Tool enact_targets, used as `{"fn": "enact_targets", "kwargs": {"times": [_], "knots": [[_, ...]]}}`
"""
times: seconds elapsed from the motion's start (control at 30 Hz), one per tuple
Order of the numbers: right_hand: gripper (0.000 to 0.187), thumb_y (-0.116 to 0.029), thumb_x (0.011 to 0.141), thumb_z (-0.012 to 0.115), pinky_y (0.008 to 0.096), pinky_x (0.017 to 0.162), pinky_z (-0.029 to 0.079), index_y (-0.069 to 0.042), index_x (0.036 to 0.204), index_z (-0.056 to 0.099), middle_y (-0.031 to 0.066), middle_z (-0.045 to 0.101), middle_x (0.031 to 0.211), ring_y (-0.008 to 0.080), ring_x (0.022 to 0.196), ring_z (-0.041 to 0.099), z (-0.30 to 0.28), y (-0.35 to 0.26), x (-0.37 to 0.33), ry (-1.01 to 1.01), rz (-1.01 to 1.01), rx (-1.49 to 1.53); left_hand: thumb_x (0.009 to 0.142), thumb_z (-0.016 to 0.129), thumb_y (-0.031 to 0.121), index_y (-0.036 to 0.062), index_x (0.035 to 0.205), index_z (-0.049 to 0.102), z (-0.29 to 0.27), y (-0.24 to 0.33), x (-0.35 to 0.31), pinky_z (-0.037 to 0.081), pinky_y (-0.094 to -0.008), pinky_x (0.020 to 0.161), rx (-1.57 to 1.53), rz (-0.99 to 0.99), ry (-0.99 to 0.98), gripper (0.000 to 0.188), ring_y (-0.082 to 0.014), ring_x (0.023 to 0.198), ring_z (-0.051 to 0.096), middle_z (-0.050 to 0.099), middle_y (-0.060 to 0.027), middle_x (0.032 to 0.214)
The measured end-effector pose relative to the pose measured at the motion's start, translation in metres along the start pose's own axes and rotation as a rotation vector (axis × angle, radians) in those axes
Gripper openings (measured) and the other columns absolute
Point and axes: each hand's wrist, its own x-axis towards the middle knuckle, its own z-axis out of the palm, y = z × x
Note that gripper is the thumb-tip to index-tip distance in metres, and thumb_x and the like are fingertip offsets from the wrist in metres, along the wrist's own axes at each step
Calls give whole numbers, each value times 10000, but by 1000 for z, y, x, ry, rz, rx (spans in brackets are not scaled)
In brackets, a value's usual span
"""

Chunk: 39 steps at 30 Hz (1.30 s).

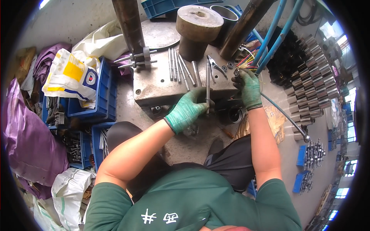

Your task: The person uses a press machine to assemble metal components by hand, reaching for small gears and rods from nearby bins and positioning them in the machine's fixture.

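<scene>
My gloved left hand (188, 109) is closed around a steel rod (208, 82) near its lower end; the rest points away from me, past my fingers. My right hand (248, 88) sits apart, to the rod's right, fingers curled by a small dark ring (236, 72); I can't tell whether they grip it.

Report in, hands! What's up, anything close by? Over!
Left hand: gripping steel rod. Right hand: fingertips at bearing-like ring, grip unclear. Pliers near the rod, on metal block.
</scene>
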Motion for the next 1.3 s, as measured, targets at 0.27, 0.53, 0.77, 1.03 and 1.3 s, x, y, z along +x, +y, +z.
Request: {"fn": "enact_targets", "kwargs": {"times": [0.27,0.53,0.77,1.03,1.3], "knots": [[448,-5,1013,468,483,998,606,72,1453,504,213,681,1303,344,1159,711,31,-19,-53,-311,185,416,912,788,40,-2,1414,561,14,-4,1,601,-306,871,345,-69,-115,553,-129,971,662,678,-68,1118],[372,-140,1040,543,426,958,581,11,1379,577,165,714,1239,309,1141,708,23,-12,-51,-353,-1,310,922,789,81,-22,1375,605,17,1,1,599,-304,868,357,-152,-91,500,-130,938,669,687,-72,1098],[373,-289,1050,600,435,921,581,-11,1297,621,149,729,1086,301,978,717,32,-15,-59,-314,297,340,930,776,87,-20,1377,606,15,-8,4,602,-312,860,384,-87,-78,490,-132,940,674,695,-80,1096],[414,-325,1056,622,404,852,601,1,1311,616,117,728,1017,254,912,709,34,-20,-66,-362,215,308,932,756,58,-5,1404,599,15,-5,3,603,-304,834,408,-70,-70,501,-121,926,674,709,-81,1111],[435,-309,1085,548,338,873,581,-6,1396,566,138,727,1149,214,982,702,53,-6,-88,-470,270,355,945,719,27,-51,1381,617,3,-7,7,579,-335,976,339,28,22,454,-167,1090,680,711,-124,1214]]}}
